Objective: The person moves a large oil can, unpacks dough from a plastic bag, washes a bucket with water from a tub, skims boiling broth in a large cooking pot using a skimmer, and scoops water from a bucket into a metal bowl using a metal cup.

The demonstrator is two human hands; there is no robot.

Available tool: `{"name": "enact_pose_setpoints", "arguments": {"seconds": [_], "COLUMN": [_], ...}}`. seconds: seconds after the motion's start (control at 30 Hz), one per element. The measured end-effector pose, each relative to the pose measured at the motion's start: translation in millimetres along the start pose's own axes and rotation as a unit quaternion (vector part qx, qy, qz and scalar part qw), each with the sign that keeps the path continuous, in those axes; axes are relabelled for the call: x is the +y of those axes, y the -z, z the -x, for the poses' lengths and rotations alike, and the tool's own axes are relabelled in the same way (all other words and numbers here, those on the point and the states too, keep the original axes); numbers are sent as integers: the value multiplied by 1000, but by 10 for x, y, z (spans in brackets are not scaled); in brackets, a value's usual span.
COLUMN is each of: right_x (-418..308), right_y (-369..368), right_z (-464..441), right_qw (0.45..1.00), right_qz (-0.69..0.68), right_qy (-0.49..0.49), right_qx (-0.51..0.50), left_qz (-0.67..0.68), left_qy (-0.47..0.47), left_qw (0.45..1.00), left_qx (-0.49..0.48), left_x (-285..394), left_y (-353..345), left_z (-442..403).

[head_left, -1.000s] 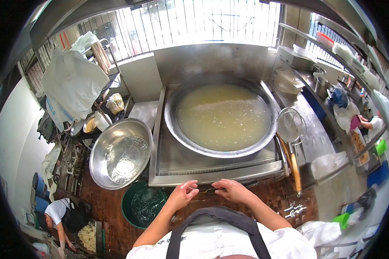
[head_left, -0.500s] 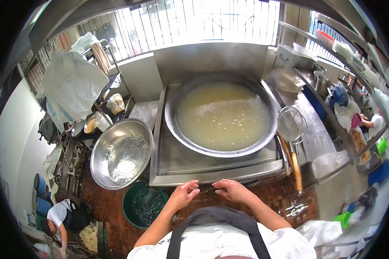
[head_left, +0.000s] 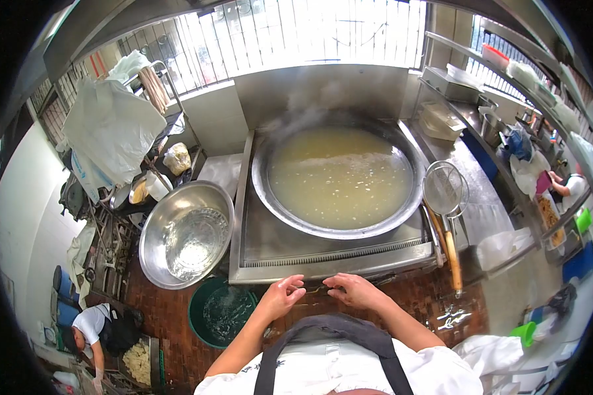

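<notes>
Both hands are held in front of my body, near the front edge of the steel stove (head_left: 270, 271), with a gap between them. My left hand (head_left: 281, 297) is empty, its fingers loosely bent and apart. My right hand (head_left: 350, 291) also holds nothing, with its fingers bent and slightly spread toward the left one. Beyond them a wide pan (head_left: 290, 220) sits on the stove, filled with steaming yellowish liquid (head_left: 336, 174) with pale bits floating on it. A large metal basin (head_left: 157, 240) stands tilted at the stove's left side.
A wire skimmer (head_left: 444, 187) with a wooden handle lies right of the pan. On the brown tiled floor stands a green tub (head_left: 201, 332) with water. A co-worker (head_left: 92, 329) bends over at lower left; another person (head_left: 570, 187) is at far right. Shelves (head_left: 481, 122) line the right.
My hands keep almost the same place and shape. Steam over the pan has shifted, and the co-worker at lower left has moved their head slightly.
</notes>
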State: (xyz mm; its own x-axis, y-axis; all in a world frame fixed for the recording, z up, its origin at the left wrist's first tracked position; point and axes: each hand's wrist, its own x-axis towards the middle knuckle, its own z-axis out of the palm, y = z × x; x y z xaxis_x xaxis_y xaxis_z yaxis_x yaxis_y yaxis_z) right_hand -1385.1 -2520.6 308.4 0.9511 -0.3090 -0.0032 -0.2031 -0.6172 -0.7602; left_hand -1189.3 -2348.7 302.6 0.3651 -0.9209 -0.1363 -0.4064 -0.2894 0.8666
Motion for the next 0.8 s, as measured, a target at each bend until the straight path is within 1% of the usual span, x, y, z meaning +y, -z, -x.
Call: {"name": "enact_pose_setpoints", "arguments": {"seconds": [0.37,0.47,0.57,0.8], "right_x": [5,-4,-45,13], "right_y": [19,20,48,11], "right_z": [-40,-40,-35,-21], "right_qw": [999,1000,1000,1000], "right_qz": [18,13,4,-8], "right_qy": [23,22,-4,1], "right_qx": [-15,-14,-21,-11], "left_qz": [-6,-3,-5,1], "left_qy": [0,-3,-8,-9], "left_qw": [1000,1000,1000,1000], "left_qx": [-6,-7,-7,-8], "left_x": [31,30,5,-51], "left_y": [21,18,4,-26], "left_z": [15,15,9,-11]}}
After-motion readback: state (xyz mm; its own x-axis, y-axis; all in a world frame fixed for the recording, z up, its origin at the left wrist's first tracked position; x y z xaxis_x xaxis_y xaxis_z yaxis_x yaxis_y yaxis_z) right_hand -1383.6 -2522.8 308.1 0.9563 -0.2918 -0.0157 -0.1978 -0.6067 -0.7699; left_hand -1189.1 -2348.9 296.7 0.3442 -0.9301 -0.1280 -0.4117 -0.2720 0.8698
